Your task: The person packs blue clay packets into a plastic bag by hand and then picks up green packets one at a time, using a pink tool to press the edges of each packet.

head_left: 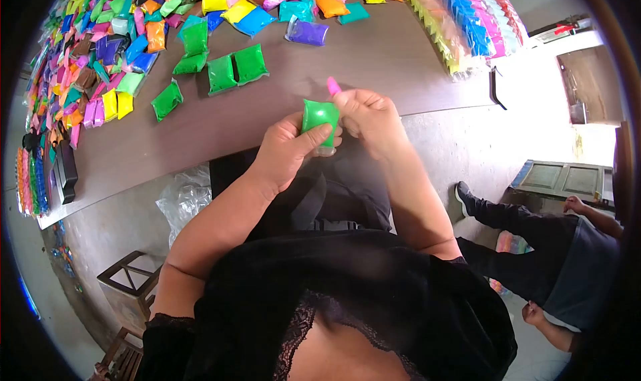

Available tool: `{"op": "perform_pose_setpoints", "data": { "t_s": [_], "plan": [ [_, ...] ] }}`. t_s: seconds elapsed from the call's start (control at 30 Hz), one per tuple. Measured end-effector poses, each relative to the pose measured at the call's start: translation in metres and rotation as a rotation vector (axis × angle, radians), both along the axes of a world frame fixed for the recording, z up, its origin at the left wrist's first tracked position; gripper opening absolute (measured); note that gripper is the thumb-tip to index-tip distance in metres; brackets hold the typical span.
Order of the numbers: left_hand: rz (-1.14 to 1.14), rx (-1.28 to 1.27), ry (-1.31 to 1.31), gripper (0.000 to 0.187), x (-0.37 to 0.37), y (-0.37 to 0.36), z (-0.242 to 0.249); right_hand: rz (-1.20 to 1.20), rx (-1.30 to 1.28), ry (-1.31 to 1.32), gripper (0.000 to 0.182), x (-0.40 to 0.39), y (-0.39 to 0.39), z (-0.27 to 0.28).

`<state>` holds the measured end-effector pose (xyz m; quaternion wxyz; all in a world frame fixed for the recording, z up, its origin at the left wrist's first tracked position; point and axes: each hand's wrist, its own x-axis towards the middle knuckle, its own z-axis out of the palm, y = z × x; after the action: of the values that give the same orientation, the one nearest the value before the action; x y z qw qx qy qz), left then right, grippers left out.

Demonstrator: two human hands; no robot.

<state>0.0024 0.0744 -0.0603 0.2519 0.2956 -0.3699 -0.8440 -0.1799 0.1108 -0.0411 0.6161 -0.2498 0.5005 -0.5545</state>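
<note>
My left hand [294, 144] is closed around a bright green sealed packet [319, 122], thumb across its front, above the near edge of the table. Right beside the packet's upper right corner is my right hand [367, 117], its fingers curled together. A small pink rounded piece [333, 85] sticks up at the thumb side of that hand; whether it is worn or held I cannot tell. On the table ahead lie a joined pair of green packets [237, 69], a single green packet [167, 100] and more green packets [195, 39].
A heap of multicoloured packets [137, 20] covers the table's [400, 60] far left. Strips of coloured packets [461, 20] hang over its right end. Clear plastic [183, 197] and a wooden stool [130, 277] are at lower left. Another person [541, 261] is at right.
</note>
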Motion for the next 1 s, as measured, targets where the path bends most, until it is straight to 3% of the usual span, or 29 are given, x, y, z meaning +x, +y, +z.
{"op": "perform_pose_setpoints", "data": {
  "t_s": [0.07,0.13,0.17,0.23,0.37,0.43,0.57,0.67,0.73,0.83,1.0],
  "plan": [
    [0.017,-0.003,0.023,0.029,0.000,0.000,0.000,-0.060,0.036,-0.109,0.014,-0.003,-0.001,-0.012],
    [0.015,-0.002,0.019,0.028,0.001,0.001,0.001,-0.170,-0.334,-0.431,0.020,-0.002,-0.002,-0.026],
    [0.016,-0.003,0.017,0.028,0.001,0.002,0.001,-0.169,-0.335,-0.433,0.020,-0.006,0.001,-0.029],
    [0.000,0.057,0.049,0.027,0.001,0.003,0.002,0.042,-0.271,-0.346,0.026,-0.011,0.009,-0.028],
    [-0.003,0.048,0.057,0.027,-0.002,0.004,-0.002,0.055,-0.147,-0.196,0.024,-0.005,0.012,-0.012],
    [0.016,-0.049,0.009,0.027,-0.003,0.005,-0.001,0.103,-0.107,0.114,0.019,0.002,0.010,-0.008],
    [-0.014,-0.130,-0.053,0.028,-0.001,0.005,-0.007,0.079,-0.131,0.152,0.016,0.003,0.010,-0.009],
    [-0.076,-0.023,-0.009,0.031,0.001,0.003,0.000,0.068,-0.083,0.072,0.014,0.004,0.010,-0.007],
    [-0.063,0.258,0.167,0.035,0.001,0.001,0.006,-0.043,-0.054,0.092,0.012,0.006,0.007,-0.012],
    [-0.120,0.039,0.074,0.037,0.000,0.003,-0.006,0.002,-0.019,0.059,0.015,0.004,0.009,-0.005],
    [-0.103,0.036,0.037,0.038,0.000,0.001,-0.007,0.053,0.088,0.166,0.019,-0.011,0.008,-0.005]
  ]
}}
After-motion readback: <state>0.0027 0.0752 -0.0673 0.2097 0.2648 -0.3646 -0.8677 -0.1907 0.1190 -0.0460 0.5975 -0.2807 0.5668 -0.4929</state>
